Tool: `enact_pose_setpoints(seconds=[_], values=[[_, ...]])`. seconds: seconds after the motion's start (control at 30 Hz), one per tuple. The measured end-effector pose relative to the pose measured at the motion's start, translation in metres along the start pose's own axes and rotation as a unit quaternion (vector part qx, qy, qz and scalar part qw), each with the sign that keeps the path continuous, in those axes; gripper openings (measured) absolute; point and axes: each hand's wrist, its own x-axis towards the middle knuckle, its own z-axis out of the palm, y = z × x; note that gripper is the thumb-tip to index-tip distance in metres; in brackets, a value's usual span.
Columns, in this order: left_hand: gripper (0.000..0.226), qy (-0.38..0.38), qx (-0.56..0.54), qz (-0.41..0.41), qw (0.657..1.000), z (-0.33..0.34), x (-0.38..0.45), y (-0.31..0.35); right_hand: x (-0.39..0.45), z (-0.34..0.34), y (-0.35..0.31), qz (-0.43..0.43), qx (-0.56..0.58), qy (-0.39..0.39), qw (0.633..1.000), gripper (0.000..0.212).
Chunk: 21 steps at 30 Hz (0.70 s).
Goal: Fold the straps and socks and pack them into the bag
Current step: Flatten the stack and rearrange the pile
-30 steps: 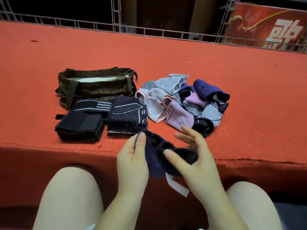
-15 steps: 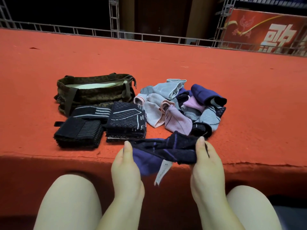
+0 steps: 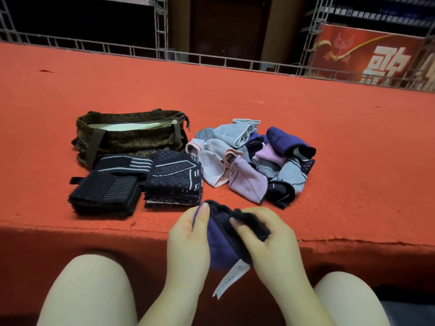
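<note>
While both hands work at the near edge of the red counter (image 3: 329, 142), a dark navy sock (image 3: 221, 241) is bunched between them, in the air just above that edge. The left hand (image 3: 188, 241) pinches its left side, thumb pressed on the cloth. The right hand (image 3: 273, 241) curls its fingers round the black cuff end; motion blur hides exactly how they lie. A white tag (image 3: 231, 278) hangs from the sock's lower edge.

On the counter, a camouflage bag (image 3: 127, 140) stands open at the left. Just in front of it lie three folded dark straps (image 3: 103, 194), touching one another. Right of them sits a loose pile of socks (image 3: 254, 161) in grey, pink, lilac and navy.
</note>
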Motion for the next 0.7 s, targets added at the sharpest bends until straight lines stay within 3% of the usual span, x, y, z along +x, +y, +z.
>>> enact_pose_setpoints(seconds=[0.1, 0.2, 0.33, 0.5, 0.7], values=[[0.023, -0.023, 0.024, 0.015, 0.999, 0.0, 0.001, 0.008, 0.0, 0.0, 0.0, 0.009, 0.011, 0.048, 0.999, 0.017], [0.012, -0.059, 0.071, 0.053, 0.994, 0.002, -0.002, 0.016, -0.001, 0.001, -0.006, 0.014, 0.046, 0.049, 0.998, 0.016], [0.042, -0.052, 0.181, 0.106, 0.976, 0.007, -0.001, 0.015, -0.001, 0.003, -0.012, 0.018, 0.073, 0.089, 0.993, 0.016], [0.022, -0.041, 0.231, 0.196, 0.952, 0.001, 0.011, 0.021, 0.0, 0.001, -0.013, 0.027, 0.077, 0.125, 0.989, 0.024], [0.005, -0.076, 0.231, 0.156, 0.957, 0.003, 0.014, 0.022, 0.003, 0.001, -0.012, 0.047, 0.123, 0.167, 0.977, 0.021]])
